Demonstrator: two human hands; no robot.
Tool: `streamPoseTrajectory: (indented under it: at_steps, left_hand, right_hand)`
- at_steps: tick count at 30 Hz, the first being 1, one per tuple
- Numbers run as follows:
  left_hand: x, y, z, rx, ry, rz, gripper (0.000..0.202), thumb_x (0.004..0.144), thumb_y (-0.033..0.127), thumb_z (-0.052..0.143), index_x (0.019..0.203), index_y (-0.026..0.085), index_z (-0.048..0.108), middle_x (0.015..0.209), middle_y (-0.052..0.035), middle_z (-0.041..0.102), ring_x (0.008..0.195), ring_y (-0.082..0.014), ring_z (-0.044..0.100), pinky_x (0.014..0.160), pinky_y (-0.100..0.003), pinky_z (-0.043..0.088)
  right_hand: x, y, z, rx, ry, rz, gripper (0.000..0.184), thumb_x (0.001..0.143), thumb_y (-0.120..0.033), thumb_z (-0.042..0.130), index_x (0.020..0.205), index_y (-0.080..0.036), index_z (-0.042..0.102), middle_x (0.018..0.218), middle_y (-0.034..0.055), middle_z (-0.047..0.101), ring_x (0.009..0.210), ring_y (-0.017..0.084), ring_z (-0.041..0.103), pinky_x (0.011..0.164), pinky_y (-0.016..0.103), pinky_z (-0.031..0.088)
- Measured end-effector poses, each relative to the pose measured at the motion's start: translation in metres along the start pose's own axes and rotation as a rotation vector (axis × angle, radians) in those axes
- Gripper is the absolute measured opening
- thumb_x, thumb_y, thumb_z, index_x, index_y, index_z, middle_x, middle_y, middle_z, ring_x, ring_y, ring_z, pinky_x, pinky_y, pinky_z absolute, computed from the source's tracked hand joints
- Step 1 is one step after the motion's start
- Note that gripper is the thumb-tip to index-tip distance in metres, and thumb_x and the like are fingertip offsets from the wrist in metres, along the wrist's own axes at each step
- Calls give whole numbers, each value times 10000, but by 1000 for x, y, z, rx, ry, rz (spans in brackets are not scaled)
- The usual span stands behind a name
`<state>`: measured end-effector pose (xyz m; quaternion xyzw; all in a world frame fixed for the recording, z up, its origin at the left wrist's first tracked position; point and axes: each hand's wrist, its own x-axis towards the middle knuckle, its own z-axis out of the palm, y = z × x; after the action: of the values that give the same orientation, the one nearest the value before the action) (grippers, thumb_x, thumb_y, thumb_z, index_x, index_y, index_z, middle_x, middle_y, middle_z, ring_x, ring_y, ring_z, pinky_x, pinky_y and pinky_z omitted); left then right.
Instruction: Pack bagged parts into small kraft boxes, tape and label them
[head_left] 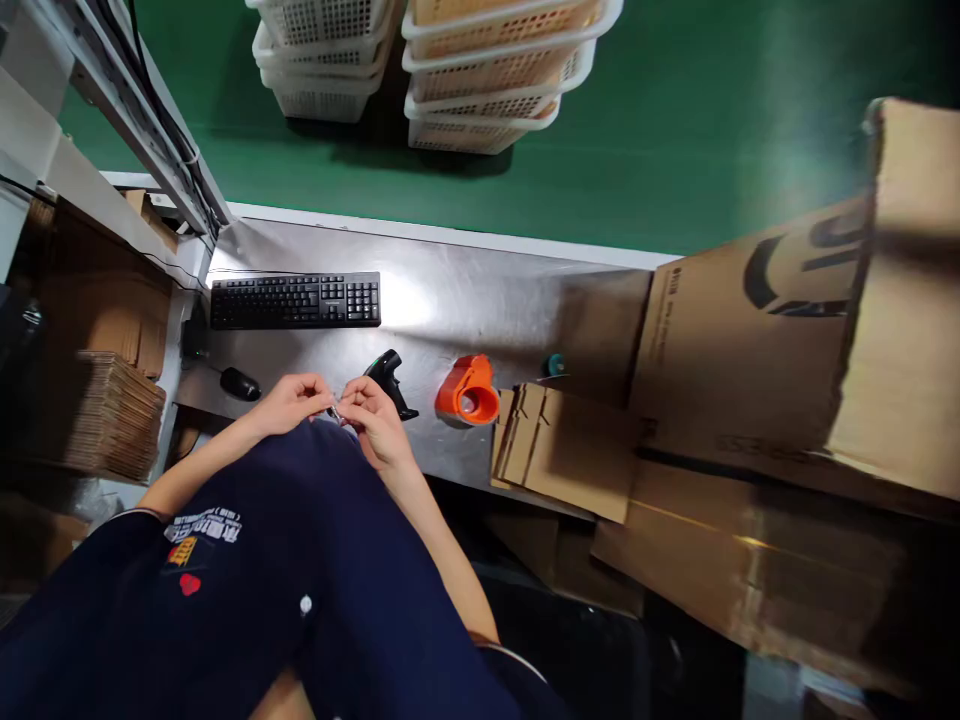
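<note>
My left hand (pixel 292 402) and my right hand (pixel 375 418) meet at the near edge of a steel table (pixel 465 300), just above my dark blue shirt. Both have their fingers pinched together around a tiny pale object (pixel 335 410) that I cannot make out. A black barcode scanner (pixel 390 380) lies right behind my right hand. An orange tape dispenser (pixel 470 390) sits a little farther right.
A black keyboard (pixel 295 300) and black mouse (pixel 240 384) lie at the left. Flat cardboard (pixel 570 450) and large cartons (pixel 787 340) crowd the right. Cardboard stacks (pixel 105 410) fill left shelves. White baskets (pixel 480 70) stand on the green floor beyond.
</note>
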<state>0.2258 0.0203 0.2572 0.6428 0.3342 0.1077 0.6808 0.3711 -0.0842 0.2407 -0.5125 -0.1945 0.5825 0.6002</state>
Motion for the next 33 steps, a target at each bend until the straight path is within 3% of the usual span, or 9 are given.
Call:
streamPoseTrajectory:
  at_steps: [4,7,14,18,20,23,25,28,33]
  left_hand:
    - [-5,1,11,254,136,78,240,894,393,666,767,191,644,719,5,644,630,-126,546,615,-264,428]
    - [-8,4,16,478,237,151,155,859,265,643,719,206,615,721,2,639,663,-140,544,663,-282,418]
    - [-17,4,16,500,195,75,128,822,191,650,705,202,599,692,30,619,632,-121,524,645,-267,400]
    - [-21,-6,10,451,208,122,127,856,163,645,733,186,622,731,22,634,684,-126,576,702,-272,466]
    - [-19,-14,4,413,243,250,63,882,237,697,893,176,685,943,-32,706,915,-189,670,873,-327,540]
    - [-11,-29,-3,403,185,396,588,742,377,895,1249,190,663,1325,-120,680,1261,-302,638,1090,-442,531]
    - [-6,-37,-4,457,135,397,637,756,380,892,1315,208,641,1287,-114,711,1179,-280,686,1040,-440,571]
    - [-2,-46,-3,565,164,416,409,882,325,774,1265,215,682,1097,-68,764,976,-219,725,934,-397,607]
    - [0,-53,-2,737,204,545,324,947,257,680,1264,199,718,1115,-87,783,1025,-230,738,938,-373,612]
  right_hand:
    - [-6,13,9,-252,223,-234,183,792,-366,685,744,-270,536,686,-38,555,636,160,511,644,313,485]
    - [-12,18,14,-537,276,-391,137,842,-330,625,739,-275,554,719,-6,582,702,195,528,741,370,502]
    - [-17,22,11,-740,327,-490,139,872,-273,592,738,-277,556,733,26,566,744,234,533,781,407,480]
    - [-17,21,10,-701,310,-481,150,909,-267,570,760,-276,578,753,8,577,729,204,537,746,367,489]
    - [-17,21,10,-629,248,-451,152,931,-275,567,788,-271,617,793,10,608,756,194,565,726,342,505]
    - [-15,21,10,-464,194,-371,139,936,-315,591,847,-257,679,869,14,640,781,178,613,688,314,542]
    - [-13,21,9,-397,186,-347,147,931,-340,620,881,-245,721,899,19,658,787,172,636,686,313,563]
    - [-13,19,7,-422,220,-359,173,926,-371,663,900,-241,775,898,34,694,840,189,660,738,339,591]
    - [-13,18,1,-410,206,-240,238,845,-465,789,888,-232,801,955,55,713,917,220,684,775,379,638]
